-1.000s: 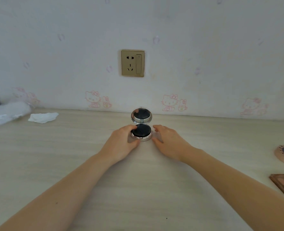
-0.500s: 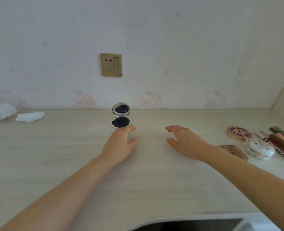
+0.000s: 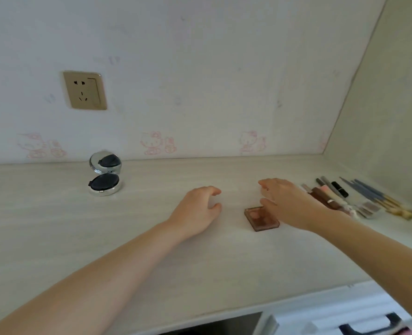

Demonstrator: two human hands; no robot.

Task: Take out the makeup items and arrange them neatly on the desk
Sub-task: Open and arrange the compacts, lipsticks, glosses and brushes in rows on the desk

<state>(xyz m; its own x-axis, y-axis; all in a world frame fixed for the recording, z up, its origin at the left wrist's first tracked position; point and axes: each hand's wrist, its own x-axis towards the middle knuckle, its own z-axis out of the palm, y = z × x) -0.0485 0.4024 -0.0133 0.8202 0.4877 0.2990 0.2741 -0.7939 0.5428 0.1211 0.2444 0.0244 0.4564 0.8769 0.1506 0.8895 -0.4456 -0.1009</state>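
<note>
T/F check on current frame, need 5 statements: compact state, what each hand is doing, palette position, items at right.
1. The round compact stands open near the wall. True.
2. The left hand holds the compact. False: it hovers with loosely curled fingers, holding nothing, well right of the compact.
3. The square brown palette lies flat on the desk, partly under the right hand. True.
4. The pencils and brushes lie at the desk's left end. False: they lie at the right, near the side wall.
5. The right hand has lifted the palette. False: it lies on the desk.
</note>
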